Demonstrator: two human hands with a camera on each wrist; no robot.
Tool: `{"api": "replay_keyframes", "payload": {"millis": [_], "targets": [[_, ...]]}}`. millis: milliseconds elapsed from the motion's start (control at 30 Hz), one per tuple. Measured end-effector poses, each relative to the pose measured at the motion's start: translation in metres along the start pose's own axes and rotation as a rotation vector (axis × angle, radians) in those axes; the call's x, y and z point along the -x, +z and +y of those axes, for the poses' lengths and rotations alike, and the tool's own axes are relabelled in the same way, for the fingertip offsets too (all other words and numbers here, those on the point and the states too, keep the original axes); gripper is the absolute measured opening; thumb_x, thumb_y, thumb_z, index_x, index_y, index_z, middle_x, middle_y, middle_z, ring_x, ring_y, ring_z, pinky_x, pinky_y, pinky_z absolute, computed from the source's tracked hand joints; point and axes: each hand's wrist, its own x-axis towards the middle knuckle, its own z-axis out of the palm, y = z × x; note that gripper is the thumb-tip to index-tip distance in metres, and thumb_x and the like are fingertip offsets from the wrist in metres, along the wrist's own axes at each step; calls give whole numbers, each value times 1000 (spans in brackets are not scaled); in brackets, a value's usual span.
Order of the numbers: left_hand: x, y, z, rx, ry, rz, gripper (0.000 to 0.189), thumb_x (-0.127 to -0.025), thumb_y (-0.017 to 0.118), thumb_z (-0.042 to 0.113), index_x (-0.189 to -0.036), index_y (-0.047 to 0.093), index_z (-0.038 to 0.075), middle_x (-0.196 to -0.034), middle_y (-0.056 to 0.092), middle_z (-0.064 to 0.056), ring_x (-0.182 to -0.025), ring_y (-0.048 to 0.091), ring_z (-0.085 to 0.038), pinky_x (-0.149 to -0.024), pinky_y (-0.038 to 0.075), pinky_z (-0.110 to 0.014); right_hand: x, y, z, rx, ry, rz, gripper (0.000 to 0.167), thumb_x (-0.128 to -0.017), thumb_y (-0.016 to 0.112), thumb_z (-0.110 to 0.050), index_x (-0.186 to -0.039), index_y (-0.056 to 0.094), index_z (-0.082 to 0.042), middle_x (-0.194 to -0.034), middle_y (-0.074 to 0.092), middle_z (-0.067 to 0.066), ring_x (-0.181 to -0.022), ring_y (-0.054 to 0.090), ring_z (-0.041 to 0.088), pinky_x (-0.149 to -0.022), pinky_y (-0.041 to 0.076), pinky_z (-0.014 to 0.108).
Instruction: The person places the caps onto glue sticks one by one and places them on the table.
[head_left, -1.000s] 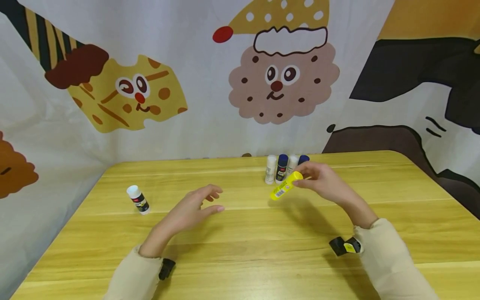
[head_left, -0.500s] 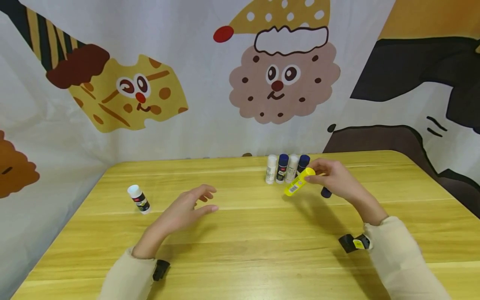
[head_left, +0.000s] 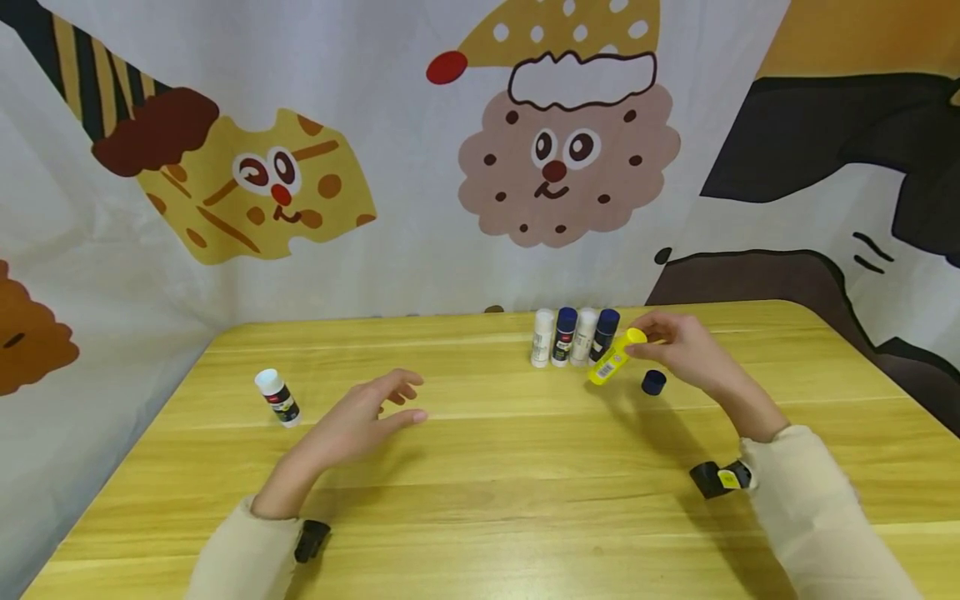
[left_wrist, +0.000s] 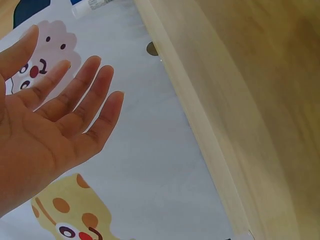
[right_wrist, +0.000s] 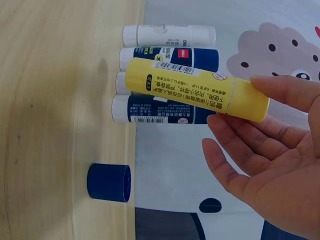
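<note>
My right hand (head_left: 678, 350) pinches a yellow glue stick (right_wrist: 185, 87) by its cap end between thumb and fingers, the stick tilted with its base down to the left. Behind it a row of glue sticks stands upright: a white one (head_left: 542, 338), a navy one (head_left: 564, 337), another white one (head_left: 583, 337) and another navy one (right_wrist: 155, 110). A loose navy cap (head_left: 653, 382) stands on the table below the right hand. My left hand (head_left: 363, 421) hovers over the table with fingers relaxed and nothing in it; its palm (left_wrist: 45, 135) shows in the left wrist view.
A glue stick with a white cap and dark label (head_left: 277, 398) stands alone at the left of the wooden table (head_left: 480, 500). A cartoon-printed cloth (head_left: 405, 183) hangs right behind the table's back edge.
The right hand has moved right and slightly back with the yellow glue stick, uncovering the navy cap and the rightmost navy stick. The left hand has drifted a little left.
</note>
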Motion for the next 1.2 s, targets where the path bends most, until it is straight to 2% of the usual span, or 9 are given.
{"api": "replay_keyframes", "payload": {"millis": [200,667,967,1200], "targets": [[3,-4,-3,4,-10,-11,39,-91,58,27,-123,50,6,-112,58,-15,-102,54,-30,-84,42,-49,-1,-4,3,22,23,22,28,-86,64,-14,-106,57,6,-97,60,17,-89,56,27,-70,47,25],[14,-16,-3,4,-44,-5,41,-91,57,29,-124,49,5,-113,57,-16,-104,53,-32,-85,41,-51,-6,-5,11,60,70,74,35,-89,60,-15,-114,53,7,-104,56,21,-95,52,32,-79,44,43],[19,-20,-10,-3,-43,7,43,-91,57,32,-124,48,4,-112,58,-16,-102,54,-31,-82,43,-50,-13,-4,18,73,90,90,37,-91,58,-18,-119,51,6,-110,53,22,-100,49,34,-80,42,46],[23,-23,-14,2,-52,16,44,-91,57,33,-124,49,5,-111,59,-14,-102,54,-31,-82,42,-50,-18,-1,26,75,73,107,36,-91,58,-15,-119,51,7,-109,53,23,-99,49,35,-79,42,45]]}}
